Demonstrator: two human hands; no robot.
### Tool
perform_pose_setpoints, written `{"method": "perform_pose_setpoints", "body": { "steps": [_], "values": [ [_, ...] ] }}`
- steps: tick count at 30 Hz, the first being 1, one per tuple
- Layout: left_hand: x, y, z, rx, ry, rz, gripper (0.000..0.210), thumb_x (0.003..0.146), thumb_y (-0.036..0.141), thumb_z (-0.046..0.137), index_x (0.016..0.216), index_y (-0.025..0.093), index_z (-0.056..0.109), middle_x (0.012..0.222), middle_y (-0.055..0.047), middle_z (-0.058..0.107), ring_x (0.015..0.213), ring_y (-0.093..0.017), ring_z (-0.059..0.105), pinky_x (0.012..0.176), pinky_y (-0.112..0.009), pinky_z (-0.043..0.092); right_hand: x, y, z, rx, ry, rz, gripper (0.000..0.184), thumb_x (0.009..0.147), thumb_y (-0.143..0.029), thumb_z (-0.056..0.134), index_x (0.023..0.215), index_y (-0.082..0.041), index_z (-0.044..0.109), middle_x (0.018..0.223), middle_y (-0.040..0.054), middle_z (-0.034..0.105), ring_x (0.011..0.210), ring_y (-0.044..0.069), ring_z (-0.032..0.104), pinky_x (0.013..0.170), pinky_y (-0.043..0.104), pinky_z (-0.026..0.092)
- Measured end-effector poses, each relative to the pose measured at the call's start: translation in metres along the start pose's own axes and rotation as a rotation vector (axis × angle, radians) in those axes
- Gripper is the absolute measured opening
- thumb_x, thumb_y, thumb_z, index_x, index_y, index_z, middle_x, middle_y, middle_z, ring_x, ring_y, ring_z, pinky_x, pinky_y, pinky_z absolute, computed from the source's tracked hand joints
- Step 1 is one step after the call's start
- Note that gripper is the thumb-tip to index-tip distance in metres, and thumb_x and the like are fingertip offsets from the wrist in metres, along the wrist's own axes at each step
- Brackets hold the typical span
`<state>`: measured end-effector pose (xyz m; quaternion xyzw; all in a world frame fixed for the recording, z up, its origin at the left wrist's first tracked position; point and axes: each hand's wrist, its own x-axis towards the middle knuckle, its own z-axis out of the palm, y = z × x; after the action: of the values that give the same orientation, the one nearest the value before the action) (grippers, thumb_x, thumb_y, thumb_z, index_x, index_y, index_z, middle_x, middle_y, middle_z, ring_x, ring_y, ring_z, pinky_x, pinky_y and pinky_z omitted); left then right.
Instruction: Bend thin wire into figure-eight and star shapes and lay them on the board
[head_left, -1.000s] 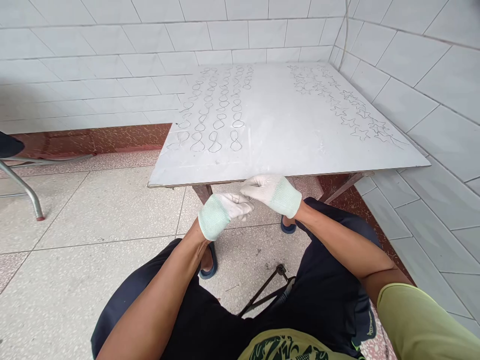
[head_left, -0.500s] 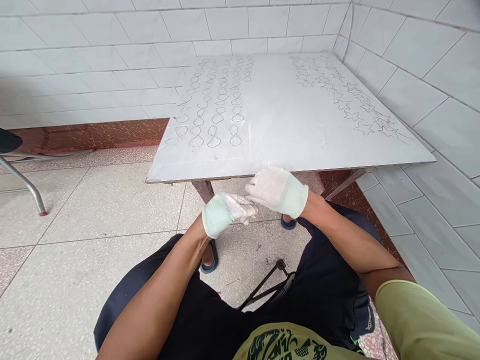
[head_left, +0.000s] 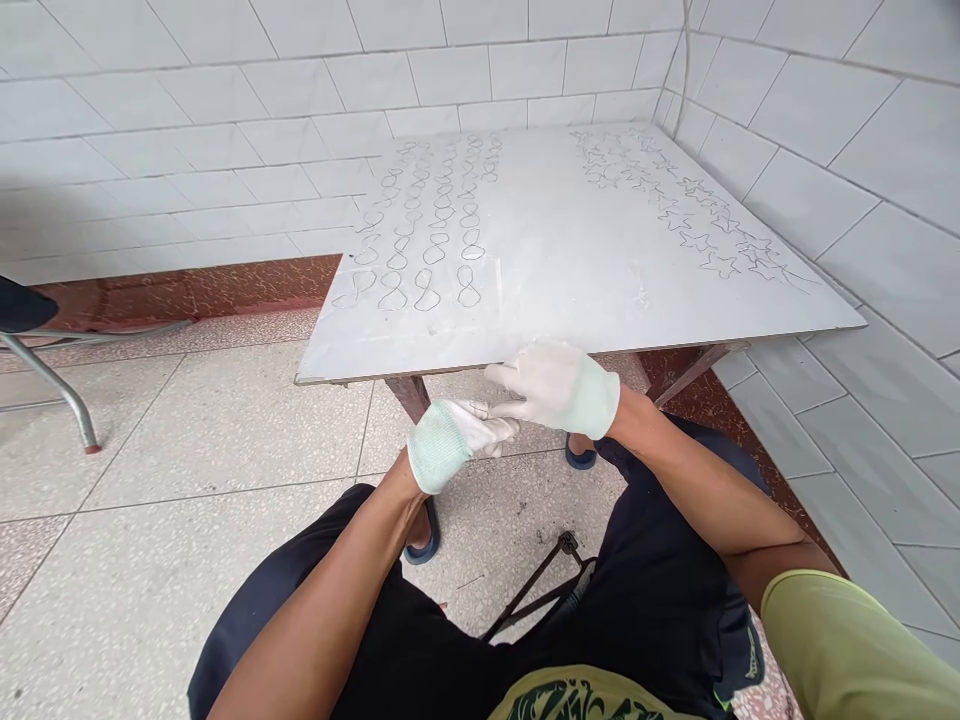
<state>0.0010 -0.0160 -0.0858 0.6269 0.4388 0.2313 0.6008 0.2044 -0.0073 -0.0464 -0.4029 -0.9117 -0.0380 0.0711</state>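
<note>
Both hands wear white gloves with pale green cuffs and meet just below the table's front edge. My left hand [head_left: 469, 435] has its fingers closed, and thin dark lines like a bent wire [head_left: 477, 407] show at them. Reaching in from the right, my right hand [head_left: 551, 385] brings its thumb and fingertips against the left fingers; what they grip is hidden. On the white tabletop [head_left: 562, 260] lie rows of wire figure-eights [head_left: 469, 286] at the left. Wire stars [head_left: 720, 264] lie in rows along the right side.
White tiled walls [head_left: 450, 75] border the table at the back and right. A chair's metal leg [head_left: 71, 400] stands at the far left. Below, a dark folding metal frame [head_left: 536, 590] rests on the speckled floor [head_left: 187, 570] between my legs.
The view has tipped slightly upward, so the table sits lower in the picture. My right fingers have straightened and spread a little over the left hand.
</note>
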Motion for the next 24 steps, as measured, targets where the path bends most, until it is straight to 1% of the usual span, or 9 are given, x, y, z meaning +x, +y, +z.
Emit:
{"method": "perform_pose_setpoints", "body": {
  "steps": [1, 3, 5, 8, 10, 12, 16, 21, 24],
  "values": [
    [0.0, 0.001, -0.001, 0.006, 0.013, -0.012, 0.025, 0.076, 0.038, 0.083, 0.067, 0.016, 0.076, 0.058, -0.005, 0.068, 0.057, -0.016, 0.058, 0.052, -0.028, 0.043, -0.001, 0.003, 0.0, 0.079, 0.044, 0.063, 0.042, 0.108, -0.054, 0.06, 0.118, -0.015, 0.074, 0.097, 0.0105, 0.079, 0.088, 0.025, 0.069, 0.073, 0.035, 0.038],
    [0.0, 0.003, -0.002, 0.01, 0.05, -0.024, 0.025, 0.077, 0.039, 0.082, 0.069, 0.016, 0.077, 0.058, -0.005, 0.068, 0.056, -0.015, 0.058, 0.052, -0.027, 0.043, -0.004, 0.006, 0.001, 0.275, 0.123, 0.211, 0.039, 0.106, -0.051, 0.063, 0.12, -0.016, 0.075, 0.102, 0.0088, 0.079, 0.093, 0.023, 0.069, 0.078, 0.033, 0.042],
    [0.0, 0.005, -0.003, -0.004, 0.083, -0.012, 0.025, 0.078, 0.04, 0.083, 0.071, 0.016, 0.078, 0.058, -0.004, 0.068, 0.055, -0.015, 0.058, 0.052, -0.026, 0.042, -0.007, 0.007, 0.003, 0.502, 0.134, 0.332, 0.033, 0.107, -0.047, 0.062, 0.112, -0.019, 0.079, 0.101, 0.0052, 0.08, 0.092, 0.02, 0.07, 0.081, 0.031, 0.045],
    [-0.001, 0.006, -0.003, -0.022, 0.099, 0.002, 0.026, 0.077, 0.04, 0.084, 0.069, 0.017, 0.077, 0.056, -0.003, 0.066, 0.054, -0.014, 0.056, 0.052, -0.026, 0.041, -0.008, 0.005, 0.006, 0.766, 0.075, 0.425, 0.038, 0.105, -0.049, 0.06, 0.091, -0.02, 0.08, 0.089, 0.0012, 0.079, 0.082, 0.017, 0.07, 0.076, 0.029, 0.047],
    [0.0, 0.005, -0.003, -0.022, 0.089, 0.003, 0.026, 0.077, 0.04, 0.084, 0.067, 0.017, 0.076, 0.055, -0.003, 0.065, 0.054, -0.013, 0.054, 0.052, -0.026, 0.04, -0.007, 0.003, 0.007, 0.866, 0.025, 0.446, 0.045, 0.105, -0.05, 0.059, 0.077, -0.019, 0.076, 0.078, 0.0004, 0.077, 0.075, 0.015, 0.07, 0.073, 0.028, 0.047],
    [0.001, 0.003, -0.004, -0.02, 0.079, -0.001, 0.027, 0.077, 0.04, 0.083, 0.066, 0.017, 0.076, 0.055, -0.002, 0.063, 0.053, -0.012, 0.051, 0.051, -0.026, 0.037, -0.005, 0.004, 0.008, 0.947, -0.016, 0.456, 0.049, 0.105, -0.051, 0.058, 0.071, -0.019, 0.073, 0.071, -0.0001, 0.074, 0.069, 0.014, 0.07, 0.07, 0.028, 0.048],
    [0.006, -0.002, -0.007, -0.03, 0.067, -0.011, 0.025, 0.076, 0.038, 0.081, 0.064, 0.017, 0.076, 0.053, -0.001, 0.062, 0.052, -0.011, 0.048, 0.05, -0.026, 0.032, -0.005, 0.009, 0.011, 1.041, -0.019, 0.439, 0.045, 0.103, -0.051, 0.062, 0.072, -0.02, 0.072, 0.071, -0.0008, 0.076, 0.067, 0.013, 0.072, 0.068, 0.026, 0.051],
    [0.009, -0.003, -0.006, -0.077, 0.075, 0.014, 0.023, 0.074, 0.036, 0.08, 0.061, 0.019, 0.073, 0.052, -0.001, 0.061, 0.052, -0.012, 0.05, 0.052, -0.027, 0.034, -0.004, 0.009, 0.013, 1.13, -0.013, 0.431, 0.038, 0.101, -0.045, 0.068, 0.073, -0.019, 0.074, 0.072, -0.0004, 0.077, 0.068, 0.012, 0.073, 0.067, 0.024, 0.054],
    [0.009, -0.002, -0.004, -0.096, 0.087, 0.039, 0.032, 0.074, 0.038, 0.08, 0.054, 0.02, 0.064, 0.053, -0.002, 0.062, 0.055, -0.014, 0.056, 0.055, -0.028, 0.037, -0.001, 0.007, 0.014, 1.149, -0.013, 0.428, 0.037, 0.102, -0.04, 0.067, 0.073, -0.018, 0.075, 0.069, -0.0005, 0.076, 0.065, 0.011, 0.071, 0.066, 0.023, 0.054]
  ]
}}
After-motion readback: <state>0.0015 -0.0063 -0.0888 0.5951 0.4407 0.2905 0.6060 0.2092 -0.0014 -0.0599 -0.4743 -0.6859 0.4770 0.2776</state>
